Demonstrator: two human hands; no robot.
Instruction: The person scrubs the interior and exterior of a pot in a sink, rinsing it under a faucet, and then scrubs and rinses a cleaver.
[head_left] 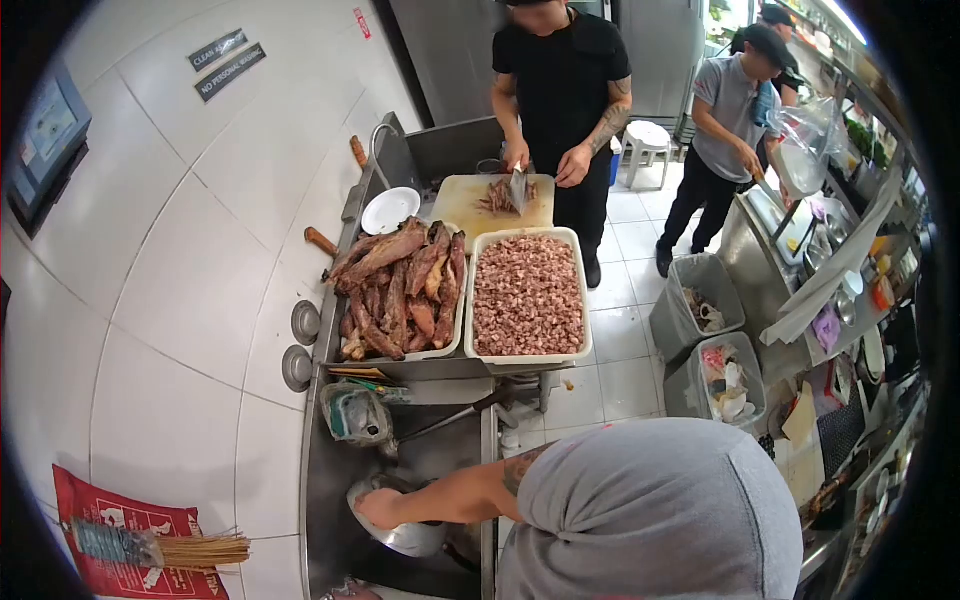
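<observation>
Down in the sink, my right hand [378,508] is closed on the edge of a rounded, shiny metal bowl [415,540]. My bare forearm reaches across from the grey sleeve, and some fingers are hidden. Part of my left hand [352,590] shows at the bottom edge, low in the sink; its fingers are too cut off to read. Just above the bowl, a long-handled tool [445,425] leans across the sink. A plastic-lined container [357,413] with a green and white item sits in the sink's upper left corner.
Beyond the sink stand a tray of browned meat [395,290] and a tray of diced meat [530,295]. A co-worker [560,90] chops meat on a cutting board [455,205] with a cleaver. Another person [725,120] works at the right counter, near two grey bins [700,300].
</observation>
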